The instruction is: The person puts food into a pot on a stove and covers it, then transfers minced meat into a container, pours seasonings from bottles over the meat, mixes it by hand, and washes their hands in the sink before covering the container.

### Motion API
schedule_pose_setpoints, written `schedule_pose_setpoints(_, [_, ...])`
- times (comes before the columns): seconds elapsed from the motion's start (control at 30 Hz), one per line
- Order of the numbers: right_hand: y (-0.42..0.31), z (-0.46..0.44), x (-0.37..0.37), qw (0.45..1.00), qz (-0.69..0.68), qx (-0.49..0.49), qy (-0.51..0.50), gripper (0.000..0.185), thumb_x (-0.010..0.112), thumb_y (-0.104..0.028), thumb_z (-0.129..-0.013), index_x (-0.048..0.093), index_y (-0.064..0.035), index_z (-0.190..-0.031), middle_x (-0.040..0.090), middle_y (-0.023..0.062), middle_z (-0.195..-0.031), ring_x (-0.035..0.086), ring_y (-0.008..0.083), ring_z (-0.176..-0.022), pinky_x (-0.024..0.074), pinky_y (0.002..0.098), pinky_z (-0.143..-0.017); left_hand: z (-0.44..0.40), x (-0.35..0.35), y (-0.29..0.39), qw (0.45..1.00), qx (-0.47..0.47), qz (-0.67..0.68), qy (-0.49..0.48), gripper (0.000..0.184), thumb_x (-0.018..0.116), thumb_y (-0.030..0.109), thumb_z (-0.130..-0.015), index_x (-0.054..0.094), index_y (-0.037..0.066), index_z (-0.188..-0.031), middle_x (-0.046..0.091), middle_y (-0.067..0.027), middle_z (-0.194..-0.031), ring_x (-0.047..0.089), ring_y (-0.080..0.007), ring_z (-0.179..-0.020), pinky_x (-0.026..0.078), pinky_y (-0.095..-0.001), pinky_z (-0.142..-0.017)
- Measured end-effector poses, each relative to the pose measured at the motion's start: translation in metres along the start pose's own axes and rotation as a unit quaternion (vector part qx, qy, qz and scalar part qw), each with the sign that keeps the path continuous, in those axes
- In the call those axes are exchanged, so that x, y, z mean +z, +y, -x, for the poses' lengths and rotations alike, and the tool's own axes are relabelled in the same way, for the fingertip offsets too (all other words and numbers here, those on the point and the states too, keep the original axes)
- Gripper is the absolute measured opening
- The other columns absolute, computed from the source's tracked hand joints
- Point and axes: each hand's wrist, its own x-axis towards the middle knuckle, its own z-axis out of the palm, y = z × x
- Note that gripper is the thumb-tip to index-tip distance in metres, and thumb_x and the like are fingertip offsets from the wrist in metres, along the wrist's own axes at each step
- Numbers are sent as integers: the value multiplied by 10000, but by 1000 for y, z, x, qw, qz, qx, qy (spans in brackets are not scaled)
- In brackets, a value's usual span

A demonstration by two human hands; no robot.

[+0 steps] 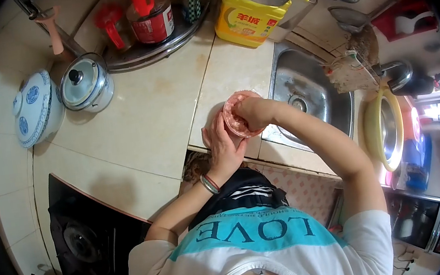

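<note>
A small pink bowl (226,106) stands on the tiled counter just left of the sink. My left hand (227,148) wraps round its near left side and grips it. Inside the bowl lies a pale pinkish, lumpy, wet-looking mass (238,123); what it is I cannot make out for sure. My right hand (252,112) reaches down into the bowl from the right, touching this mass. Its fingertips are hidden in the bowl, so how far they are closed does not show. A bracelet (209,184) and a reddish band circle my left wrist.
The metal sink (347,122) lies right of the bowl, a yellow jug (244,16) behind. A lidded pot (86,83) and blue-patterned dish (36,109) stand far left. Nearer left is a black gas stove (88,247). A yellow basin (374,132) is beyond the sink.
</note>
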Motion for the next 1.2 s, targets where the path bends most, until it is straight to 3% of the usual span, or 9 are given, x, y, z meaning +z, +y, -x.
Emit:
schedule_pose_setpoints(0.23, [-4,-8,-6,999,21,32,15,185,608,-56,-580,643,-24,-759,614,150,-735,597,286,-733,475,339,-658,0,0,0,1000,-4,5,-8,854,675,144,-690,118,36,-1327,281,-180,-1316,267,-323,-1232,54,-568,-982])
schedule_pose_setpoints(0.33, [2,-1,-9,996,-59,-2,65,186,612,-82,-583,637,-13,-755,617,158,-750,600,296,-731,479,337,-670,-1,-2,1,1000,-5,-1,-7,858,677,144,-685,118,36,-1327,279,-177,-1319,268,-321,-1232,55,-569,-982])
schedule_pose_setpoints(0.53, [-13,43,-47,979,-183,66,54,335,644,-160,-597,621,-3,-892,619,173,-840,596,308,-795,484,332,-699,0,0,0,1000,-6,-1,-7,867,685,154,-679,122,29,-1325,278,-191,-1309,262,-346,-1228,62,-574,-980])
schedule_pose_setpoints(0.67, [-11,56,-46,984,-153,16,88,246,559,-161,-744,601,3,-922,602,175,-791,582,284,-735,462,348,-673,-1,0,0,1000,-8,-5,-3,868,690,165,-678,128,28,-1324,281,-196,-1300,261,-352,-1225,72,-573,-981])
schedule_pose_setpoints(0.77, [-20,64,-53,989,-118,37,76,206,520,-137,-767,603,15,-879,599,167,-781,576,277,-724,456,350,-674,-1,0,0,1000,-10,-6,-1,866,692,167,-678,132,28,-1323,281,-197,-1300,262,-350,-1225,72,-571,-983])
schedule_pose_setpoints(0.87, [-16,46,-30,972,-222,-4,80,195,521,-144,-764,600,18,-840,597,166,-778,566,276,-724,447,357,-681,0,1,-1,1000,-6,-7,2,866,691,166,-678,131,27,-1323,280,-198,-1302,260,-348,-1226,67,-567,-985])
schedule_pose_setpoints(0.9, [-4,29,-12,981,-182,-46,51,185,514,-150,-767,599,2,-831,596,165,-778,560,270,-731,442,357,-684,0,1,-1,1000,-2,-7,2,867,691,165,-678,130,26,-1323,280,-198,-1303,259,-348,-1227,66,-566,-985])
schedule_pose_setpoints(1.03, [1,22,4,982,-173,-31,67,183,515,-151,-772,605,-5,-834,598,167,-774,568,277,-733,446,357,-681,0,0,-2,1000,-1,-12,-6,868,689,165,-683,122,22,-1323,279,-200,-1305,257,-346,-1229,64,-561,-985])
schedule_pose_setpoints(1.2, [-8,49,-37,989,-121,42,77,169,542,-108,-747,614,18,-833,595,200,-759,589,288,-720,463,355,-642,1,1,-2,1000,-1,-15,-6,865,684,159,-689,113,22,-1324,275,-204,-1306,251,-343,-1233,63,-560,-985])
